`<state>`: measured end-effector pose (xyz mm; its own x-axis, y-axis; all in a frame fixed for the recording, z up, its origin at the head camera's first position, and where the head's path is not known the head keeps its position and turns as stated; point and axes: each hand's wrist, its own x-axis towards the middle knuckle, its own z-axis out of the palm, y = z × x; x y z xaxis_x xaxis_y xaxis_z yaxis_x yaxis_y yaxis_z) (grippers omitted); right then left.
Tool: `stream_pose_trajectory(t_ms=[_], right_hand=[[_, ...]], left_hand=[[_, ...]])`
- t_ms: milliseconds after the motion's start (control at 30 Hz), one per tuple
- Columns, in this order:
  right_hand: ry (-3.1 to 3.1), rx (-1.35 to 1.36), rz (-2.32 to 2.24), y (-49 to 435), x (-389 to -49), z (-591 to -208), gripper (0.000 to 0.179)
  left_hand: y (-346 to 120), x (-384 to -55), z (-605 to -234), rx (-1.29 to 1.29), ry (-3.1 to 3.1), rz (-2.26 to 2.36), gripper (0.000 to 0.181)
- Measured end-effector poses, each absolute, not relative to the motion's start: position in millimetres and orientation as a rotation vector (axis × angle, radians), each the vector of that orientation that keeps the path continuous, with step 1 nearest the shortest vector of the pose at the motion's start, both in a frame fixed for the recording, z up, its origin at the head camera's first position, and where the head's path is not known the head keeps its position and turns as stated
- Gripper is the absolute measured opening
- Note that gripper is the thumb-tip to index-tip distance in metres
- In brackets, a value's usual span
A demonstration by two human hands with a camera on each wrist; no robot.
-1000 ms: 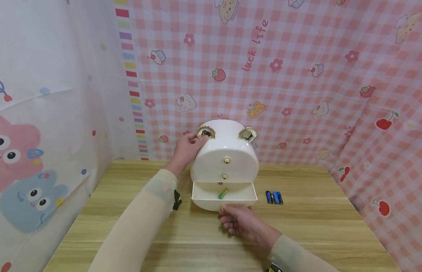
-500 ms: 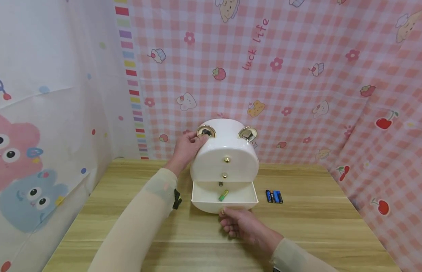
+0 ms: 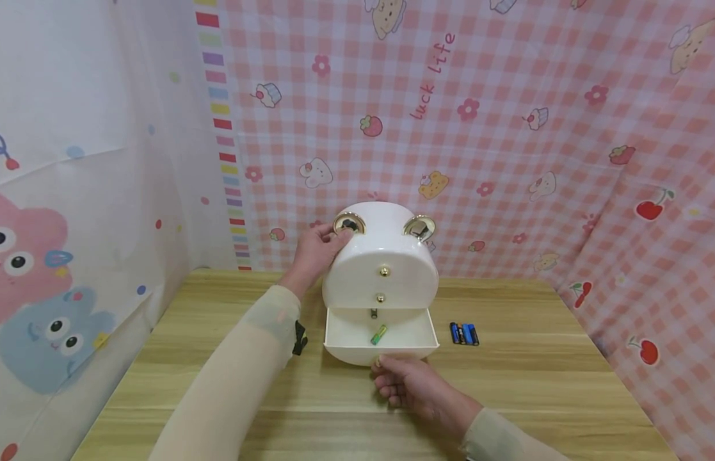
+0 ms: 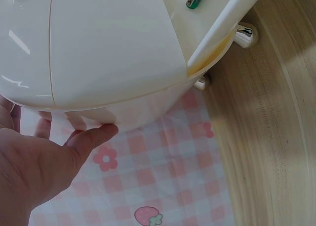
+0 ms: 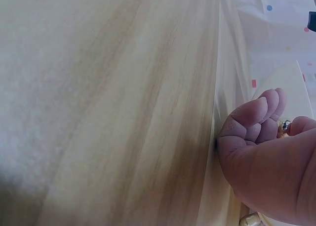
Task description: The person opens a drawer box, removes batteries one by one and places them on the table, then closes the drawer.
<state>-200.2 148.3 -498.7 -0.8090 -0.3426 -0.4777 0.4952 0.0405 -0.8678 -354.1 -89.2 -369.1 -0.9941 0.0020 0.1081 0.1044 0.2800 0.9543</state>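
A white storage box with gold-ringed ears and gold knobs stands on the table, its bottom drawer pulled out. My left hand holds the box at its left ear; in the left wrist view the thumb lies against the glossy side. Low at the front, my right hand pinches the drawer's knob between thumb and forefinger, the other fingers curled beneath. A green battery lies slanted in the drawer, and a darker battery shows behind it, partly covered by the box front.
Several blue and black batteries lie side by side on the wooden table, right of the box. A pink checked cloth hangs close behind, and a white printed cloth hangs on the left.
My right hand has drawn the drawer a little farther out toward me. The green battery has come with it, and more of the darker battery shows. The left hand has stayed put.
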Motion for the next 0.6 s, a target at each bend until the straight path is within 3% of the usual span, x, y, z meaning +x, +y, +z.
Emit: stream_pose_trajectory(t_ms=[600], right_hand=[[1.76, 0.112, -1.804, 150, -186, -500, 0.043]], left_hand=[[-87, -355, -369, -0.085, -2.419, -1.864, 0.052]])
